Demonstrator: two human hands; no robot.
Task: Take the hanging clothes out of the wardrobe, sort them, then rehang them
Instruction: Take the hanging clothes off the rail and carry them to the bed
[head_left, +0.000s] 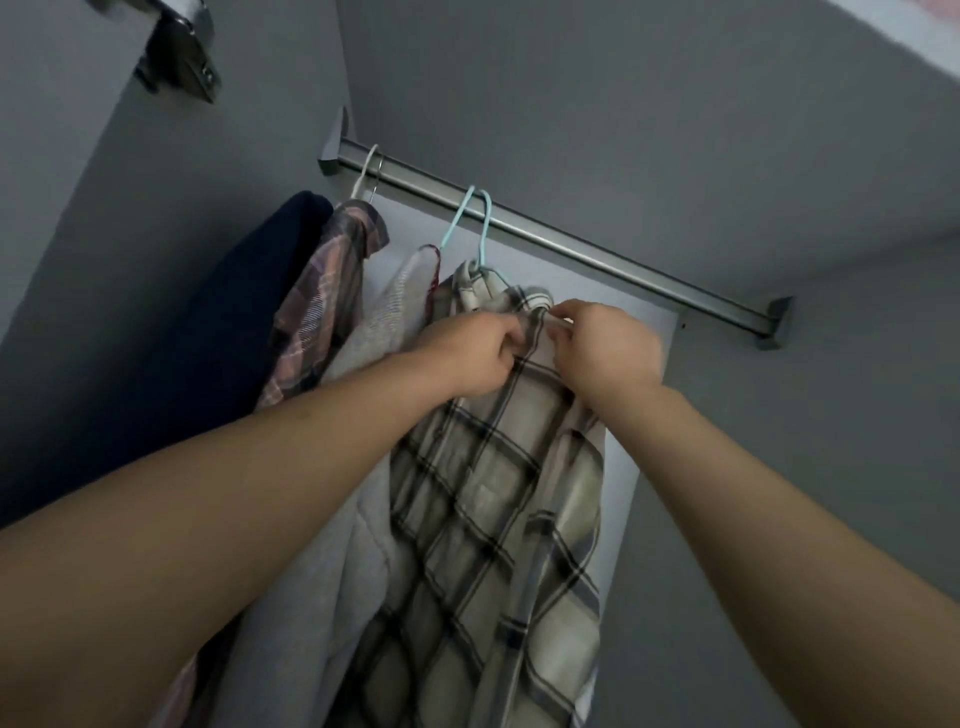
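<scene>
A cream shirt with dark checks (483, 499) hangs from a light blue hanger (485, 228) on the metal rail (571, 244). My left hand (472, 353) grips the shirt's front just below the collar. My right hand (602, 348) pinches the opposite edge of the collar opening, close beside the left. To the left hang a grey knit garment (395, 306) on a second blue hanger, a pink and grey plaid shirt (322, 306) on a white hanger (363, 171), and a dark navy garment (249, 312) at the far left.
Grey wardrobe walls close in on the left, the back and the right. A metal door hinge (179, 57) is fixed at the top left. The rail's right stretch up to its end bracket (774, 322) carries no hangers.
</scene>
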